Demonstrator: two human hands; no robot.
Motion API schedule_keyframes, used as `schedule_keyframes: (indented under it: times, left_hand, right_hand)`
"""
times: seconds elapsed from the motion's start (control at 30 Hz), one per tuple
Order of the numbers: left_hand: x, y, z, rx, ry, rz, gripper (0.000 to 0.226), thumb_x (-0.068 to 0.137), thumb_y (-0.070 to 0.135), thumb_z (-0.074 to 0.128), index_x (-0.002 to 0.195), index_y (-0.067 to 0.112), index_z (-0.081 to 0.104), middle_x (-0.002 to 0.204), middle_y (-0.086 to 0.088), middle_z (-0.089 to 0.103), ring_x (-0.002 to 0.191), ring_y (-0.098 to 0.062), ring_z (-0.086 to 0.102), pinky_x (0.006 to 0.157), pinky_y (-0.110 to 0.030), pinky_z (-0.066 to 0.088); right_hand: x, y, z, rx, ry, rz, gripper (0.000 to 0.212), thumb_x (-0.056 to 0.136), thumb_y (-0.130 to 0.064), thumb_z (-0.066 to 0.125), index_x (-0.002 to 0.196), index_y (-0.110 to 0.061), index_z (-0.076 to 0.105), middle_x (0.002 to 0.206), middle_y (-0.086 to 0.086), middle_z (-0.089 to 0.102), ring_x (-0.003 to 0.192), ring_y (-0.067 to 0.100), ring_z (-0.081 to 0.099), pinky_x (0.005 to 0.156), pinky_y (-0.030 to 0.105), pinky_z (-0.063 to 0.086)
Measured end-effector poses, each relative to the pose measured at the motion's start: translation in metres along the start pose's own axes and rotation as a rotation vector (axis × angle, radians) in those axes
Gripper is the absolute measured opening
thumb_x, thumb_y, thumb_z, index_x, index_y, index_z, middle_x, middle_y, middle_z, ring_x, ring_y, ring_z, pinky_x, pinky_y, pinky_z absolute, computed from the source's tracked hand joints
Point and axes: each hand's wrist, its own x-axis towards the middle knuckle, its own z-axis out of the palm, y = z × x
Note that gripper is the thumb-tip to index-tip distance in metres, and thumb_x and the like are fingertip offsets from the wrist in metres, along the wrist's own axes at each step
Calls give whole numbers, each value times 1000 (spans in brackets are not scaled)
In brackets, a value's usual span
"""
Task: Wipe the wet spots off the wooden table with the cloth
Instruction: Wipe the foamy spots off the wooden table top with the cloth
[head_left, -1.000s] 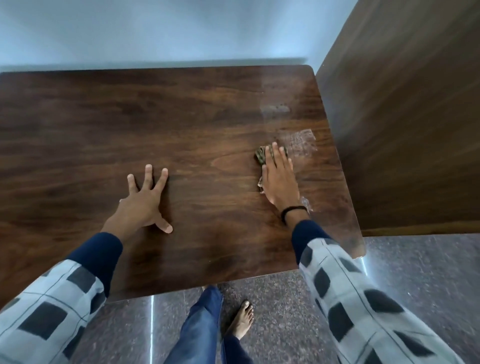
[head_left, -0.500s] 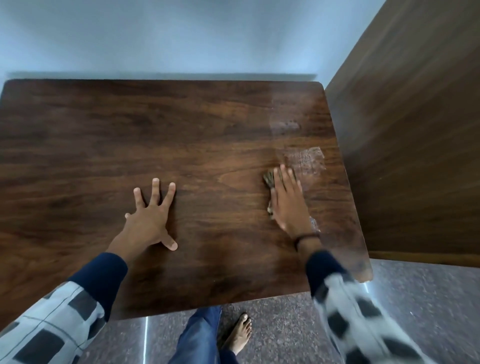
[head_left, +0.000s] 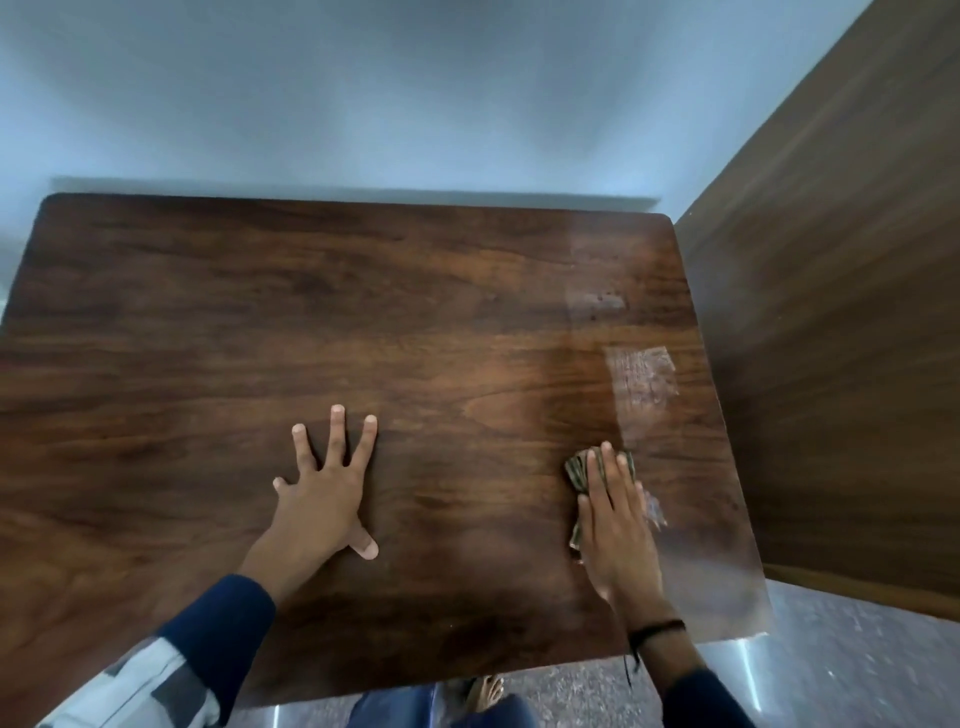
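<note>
A dark wooden table fills the view. My right hand lies flat with straight fingers on a small greenish-brown cloth, pressing it onto the table near the right edge; most of the cloth is hidden under the palm. A pale wet smear lies just beyond the fingertips, a smaller wet patch farther back, and a small wet streak right of the hand. My left hand rests flat on the table's middle with fingers spread.
A brown wooden panel stands right against the table's right side. A pale blue wall runs behind the table. My leg and bare foot stand on the speckled grey floor below the near edge.
My right hand has slid the cloth toward me, away from the wet smear, which now lies uncovered beyond the fingertips. The camera has tilted up. My left hand stays planted.
</note>
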Motion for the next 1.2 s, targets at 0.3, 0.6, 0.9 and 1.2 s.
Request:
schedule_keyframes:
  times: [0.3, 0.6, 0.9, 1.2]
  left_hand:
    - [-2, 0, 0, 14, 10, 12, 156, 60, 49, 90, 142, 32, -42, 146, -3, -54, 141, -49, -30, 109, -67, 31]
    - [3, 0, 2, 32, 9, -6, 157, 61, 53, 88, 138, 30, -47, 140, -5, -59, 140, -50, -31, 112, -65, 29]
    - [1, 2, 4, 58, 48, -19, 159, 57, 57, 86, 137, 29, -47, 139, -3, -60, 142, -48, -29, 111, -62, 34]
    - [17, 34, -41, -20, 114, 15, 147, 66, 61, 80, 143, 26, -40, 140, -1, -56, 143, -45, -30, 116, -62, 21]
  right_hand:
    - [215, -23, -44, -23, 68, 14, 53, 111, -21, 29, 162, -10, 19, 171, 7, 11, 158, 25, 7, 128, 48, 12]
    - [58, -7, -5, 70, -7, 29, 58, 106, -41, 7, 161, -22, 3, 171, -6, -8, 157, 10, -12, 128, 42, 5]
    - [260, -19, -48, -23, 92, -20, 54, 111, -24, 28, 162, -9, 18, 171, 9, 11, 158, 25, 7, 128, 46, 11]
    - [176, -15, -28, -26, 159, -14, 53, 110, -25, 23, 161, -12, 20, 169, 4, 12, 157, 23, 12, 126, 45, 18]
